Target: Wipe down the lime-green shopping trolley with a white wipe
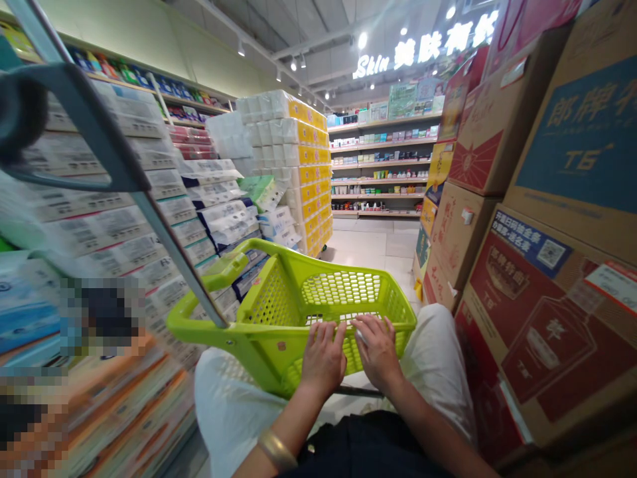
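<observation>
A lime-green plastic shopping basket [269, 335] on wheels stands between my knees, its perforated sides and inside showing no goods. My left hand [324, 355] rests on the basket's near rim, fingers stretched out over the edge. Beside it, my right hand [375, 348] lies on the same rim nearer the right corner, fingers spread and partly bent over it. A metal pull bar [172, 245] with a dark grey handle [94, 126] rises from the basket's left end toward the upper left. What lies under my palms is hidden.
Stacked tissue packs [144, 192] line the left, with a tall block of yellow-and-white paper packs [311, 176] beyond. Large cardboard cartons [542, 312] rise close on the right. Pale floor tiles [363, 249] lead to shelves [381, 162] of small goods at the back.
</observation>
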Tool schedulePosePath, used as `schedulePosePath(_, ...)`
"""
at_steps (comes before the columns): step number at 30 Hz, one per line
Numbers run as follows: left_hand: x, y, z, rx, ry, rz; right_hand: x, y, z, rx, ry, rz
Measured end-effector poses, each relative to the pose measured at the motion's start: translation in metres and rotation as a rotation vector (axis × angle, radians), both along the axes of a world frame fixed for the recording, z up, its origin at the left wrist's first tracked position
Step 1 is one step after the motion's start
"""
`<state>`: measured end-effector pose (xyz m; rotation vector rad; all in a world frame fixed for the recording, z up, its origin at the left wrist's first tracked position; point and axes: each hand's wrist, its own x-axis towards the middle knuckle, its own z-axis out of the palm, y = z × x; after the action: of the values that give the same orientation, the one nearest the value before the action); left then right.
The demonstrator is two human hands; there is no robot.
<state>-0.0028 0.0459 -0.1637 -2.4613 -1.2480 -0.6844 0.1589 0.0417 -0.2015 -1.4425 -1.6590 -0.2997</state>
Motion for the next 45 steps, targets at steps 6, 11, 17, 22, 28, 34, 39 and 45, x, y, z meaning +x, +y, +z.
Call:
schedulePosePath(6, -0.002, -0.001, 0.0, -0.01, 0.006, -0.006, 0.036, 0.002, -0.004, 0.023, 0.14, -0.218)
schedulePosePath(11, 0.0, 0.002, -0.003, 0.009, 0.007, 0.006, 0.052, 0.003, -0.006, 0.038, 0.197, -0.321)
schedulePosePath(17, 0.0, 0.001, -0.002, 0.003, 0.011, 0.001, 0.009, -0.003, -0.001, -0.015, -0.012, 0.039)
schedulePosePath(22, -0.001, 0.0, -0.003, 0.002, 0.017, 0.0, 0.042, 0.002, -0.003, 0.04, 0.184, -0.267)
schedulePosePath(28, 0.0, 0.001, -0.003, 0.012, 0.007, 0.01, 0.031, 0.002, -0.004, 0.042, 0.174, -0.232)
schedulePosePath(34, 0.0, 0.0, -0.001, 0.022, 0.009, 0.002, 0.0, -0.004, 0.002, -0.024, 0.004, 0.097)
schedulePosePath(39, 0.0, 0.0, -0.001, 0.022, 0.002, 0.0, 0.035, 0.002, -0.003, 0.037, 0.165, -0.232)
schedulePosePath(45, 0.002, 0.0, -0.002, 0.022, -0.013, -0.002, 0.009, 0.0, -0.002, 0.017, 0.087, -0.067)
